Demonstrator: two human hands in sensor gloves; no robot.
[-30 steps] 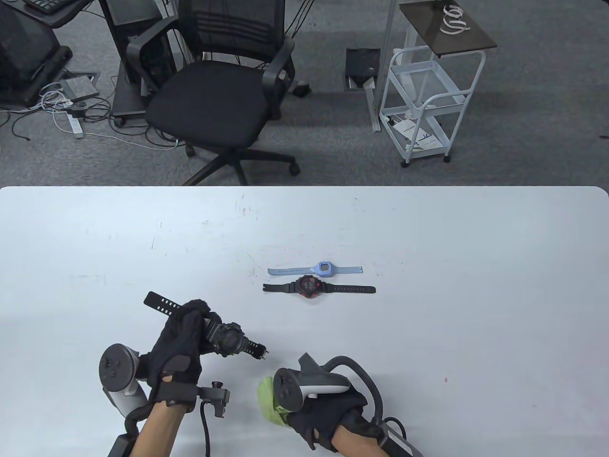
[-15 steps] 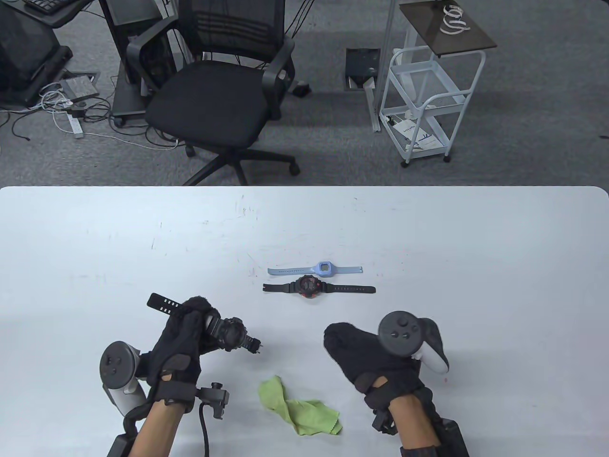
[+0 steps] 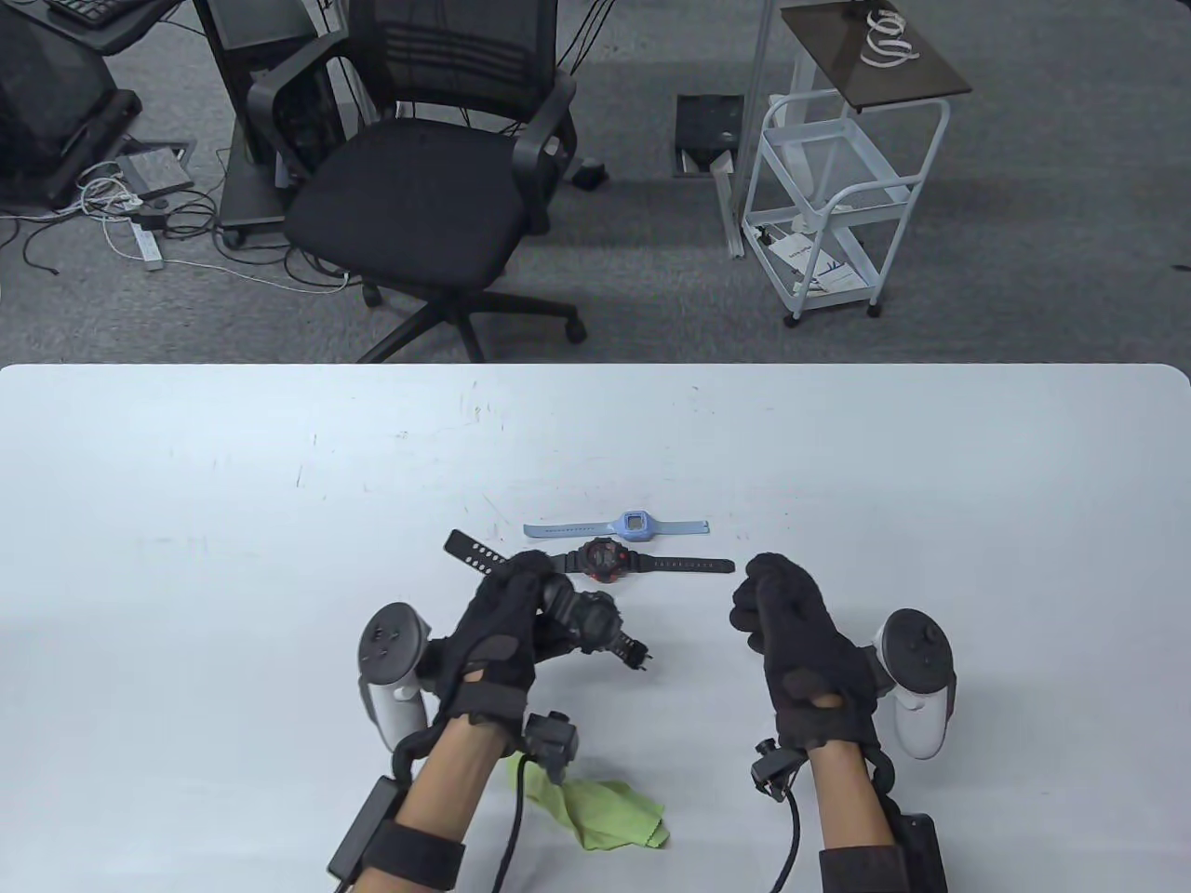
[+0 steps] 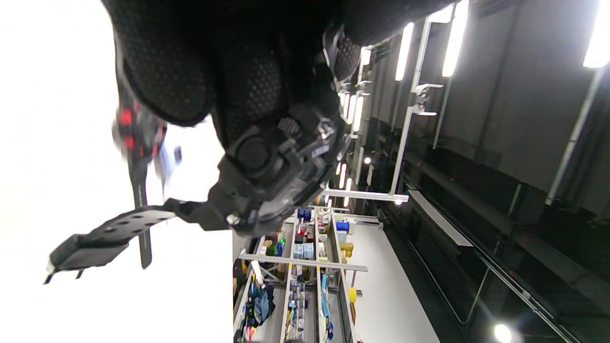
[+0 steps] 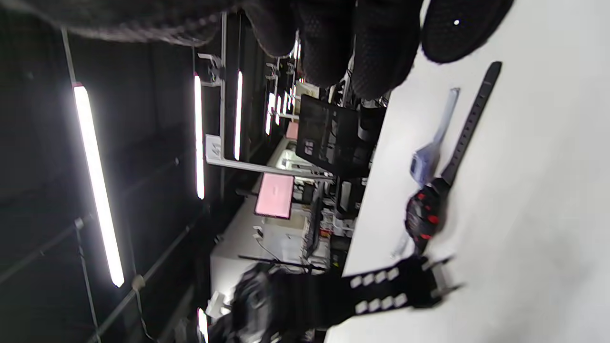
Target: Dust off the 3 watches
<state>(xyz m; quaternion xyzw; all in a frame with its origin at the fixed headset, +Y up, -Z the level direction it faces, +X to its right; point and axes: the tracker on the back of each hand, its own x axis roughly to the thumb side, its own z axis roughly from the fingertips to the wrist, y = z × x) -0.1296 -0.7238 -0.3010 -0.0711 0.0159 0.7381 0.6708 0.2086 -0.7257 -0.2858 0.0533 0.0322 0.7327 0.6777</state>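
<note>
Presently the left hand [image 3: 498,633] grips the black watch [image 3: 595,625] at lower centre; the right hand [image 3: 791,633], loosely curled, holds nothing. Next, probably set it beside the red-faced watch [image 3: 603,560].

Materials/finish:
table [image 3: 279,484]: smooth white top, slight sheen, scuffed. black watch [image 3: 595,623]: matt chunky resin-look plastic, perforated strap. red-black watch [image 3: 605,561] and blue watch [image 3: 633,526]: matt plastic-looking straps. green cloth [image 3: 605,814]: soft, crumpled fabric. Gloves: black fuzzy knit.
</note>
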